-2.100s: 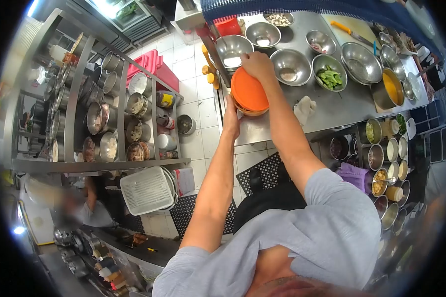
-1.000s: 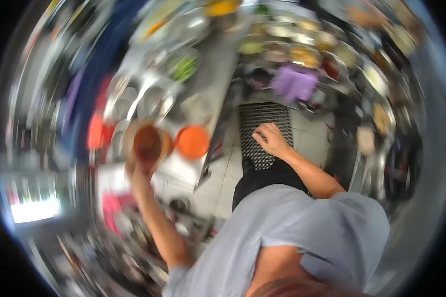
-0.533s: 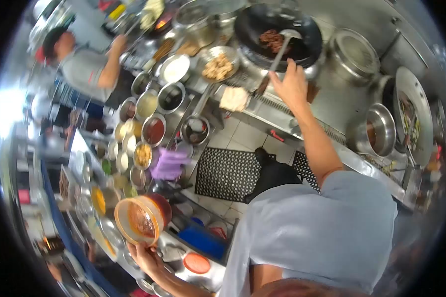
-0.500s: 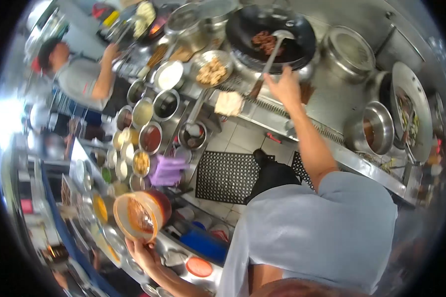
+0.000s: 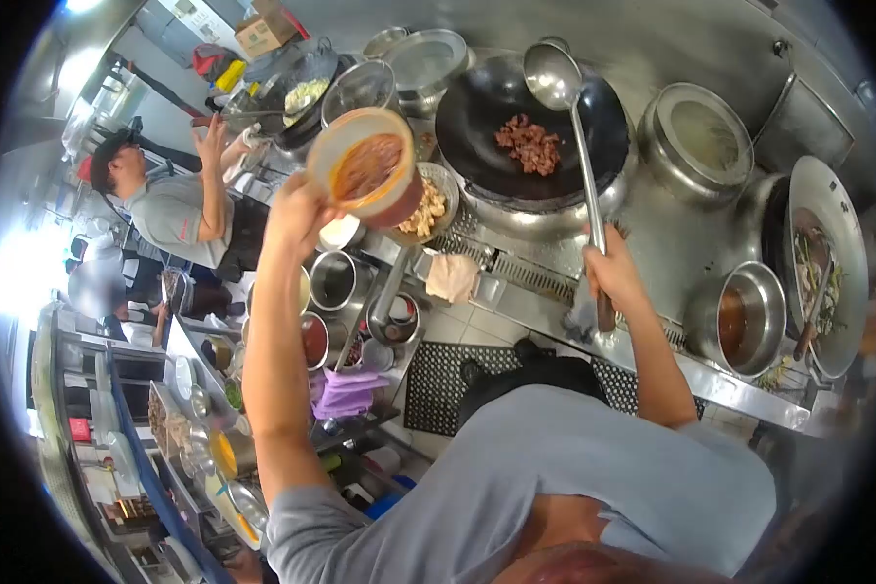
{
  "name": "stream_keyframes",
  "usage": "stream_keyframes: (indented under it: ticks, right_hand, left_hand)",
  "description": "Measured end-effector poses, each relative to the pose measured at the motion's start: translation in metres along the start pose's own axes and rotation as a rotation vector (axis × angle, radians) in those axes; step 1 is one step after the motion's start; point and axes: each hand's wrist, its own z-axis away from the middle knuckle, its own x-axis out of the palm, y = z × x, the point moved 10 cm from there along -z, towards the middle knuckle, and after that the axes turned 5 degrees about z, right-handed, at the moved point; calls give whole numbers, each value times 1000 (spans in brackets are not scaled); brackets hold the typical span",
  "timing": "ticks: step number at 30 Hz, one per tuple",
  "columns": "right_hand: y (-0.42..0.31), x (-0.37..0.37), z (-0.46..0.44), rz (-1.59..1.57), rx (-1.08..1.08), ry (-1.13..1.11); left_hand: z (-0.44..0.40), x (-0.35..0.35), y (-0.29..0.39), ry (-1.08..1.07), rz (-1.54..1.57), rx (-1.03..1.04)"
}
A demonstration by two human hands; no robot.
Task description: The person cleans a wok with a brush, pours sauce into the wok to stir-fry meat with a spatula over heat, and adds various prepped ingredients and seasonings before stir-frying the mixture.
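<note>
My left hand (image 5: 297,214) grips a plastic container (image 5: 365,165) of red-brown sauce, tilted with its mouth toward the camera, left of the wok. My right hand (image 5: 613,273) is wrapped round the handle of a long metal ladle (image 5: 553,76). The ladle's bowl hangs over the upper right part of a black wok (image 5: 467,127). Dark pieces of cooked meat (image 5: 529,144) lie in the wok. Partly behind the container, a strainer pan (image 5: 438,200) holds light brown pieces. A folded cloth (image 5: 452,277) lies at the stove's edge.
At the right are a lidded pot (image 5: 701,136), a steel pot (image 5: 735,316) of brown liquid and a large wok (image 5: 852,263) with greens. Purple cloth (image 5: 348,392) and several sauce pots stand at the left. A person (image 5: 170,209) works at the far left. Black mats (image 5: 438,389) cover the floor.
The container has been lifted up and over toward the wok by my left hand. My right hand, empty and reaching before, has taken hold of the ladle and raised it.
</note>
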Motion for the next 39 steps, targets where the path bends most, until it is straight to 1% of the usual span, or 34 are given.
stream_keyframes:
  ticks: [1, 3, 4, 5, 7, 8, 9, 10, 11, 13, 14, 16, 17, 19, 20, 22, 24, 26, 29, 31, 32, 34, 35, 37, 38, 39]
  right_hand:
    - [-21, -2, 9, -2, -16, 8]
    - [-46, 15, 31, -298, 144, -140]
    - [-55, 18, 33, -370, 166, -175]
    - [-61, 18, 32, -379, 159, -150]
    - [-71, 35, 32, -557, 217, -221]
    - [-74, 37, 28, -571, 210, -189]
    - [-75, 45, 24, -604, 228, -208]
    - [-77, 52, 20, -637, 242, -227]
    - [-80, 53, 14, -650, 229, -194]
    - [-82, 63, 8, -662, 257, -211]
    - [-85, 67, 5, -680, 261, -208]
    - [-83, 73, -3, -688, 281, -201]
    - [-82, 78, -6, -689, 306, -216]
    - [-88, 81, -10, -711, 315, -164]
    - [-90, 81, -11, -724, 322, -129]
    - [-93, 84, -15, -734, 313, -105]
    - [-93, 84, -19, -736, 300, -88]
    - [-89, 88, -24, -761, 320, -116]
    - [-92, 91, -27, -785, 312, -112]
    - [-90, 92, -30, -805, 308, -105]
    - [-89, 93, -30, -824, 307, -102]
    - [-89, 96, -29, -860, 318, -92]
    - [-87, 98, -28, -894, 331, -84]
    - [-85, 99, -30, -916, 326, -88]
    - [-84, 101, -30, -939, 320, -91]
    - [-85, 102, -30, -939, 321, -90]
  left_hand:
    - [-19, 21, 10, -18, -3, -13]
    - [-89, 39, -6, -147, -120, -6]
    - [-108, 55, -2, -169, -120, 0]
    - [-123, 75, 0, -196, -182, 10]
    - [-150, 106, 3, -257, -247, 26]
    - [-166, 115, 3, -240, -366, 59]
    - [-184, 125, 2, -222, -482, 99]
    - [-206, 137, -7, -294, -505, 75]
    - [-217, 151, -10, -329, -506, 88]
    - [-234, 167, -9, -280, -645, 131]
    - [-233, 178, -5, -303, -641, 140]
    - [-231, 193, 1, -304, -840, 178]
    - [-237, 199, -1, -320, -839, 183]
    - [-248, 215, -4, -348, -943, 243]
    - [-263, 222, -11, -363, -942, 247]
    - [-296, 232, -31, -390, -1088, 274]
    - [-289, 240, -25, -400, -1124, 277]
    - [-281, 246, -20, -409, -1163, 277]
    - [-270, 253, -10, -421, -1191, 321]
    - [-264, 254, 3, -343, -1310, 452]
    - [-266, 254, 3, -345, -1310, 454]
    - [-273, 252, -2, -362, -1356, 375]
    - [-274, 251, -2, -363, -1356, 375]
    - [-275, 249, -2, -367, -1290, 344]
    - [-274, 248, -1, -367, -1290, 344]
    - [-271, 250, 1, -377, -1308, 386]
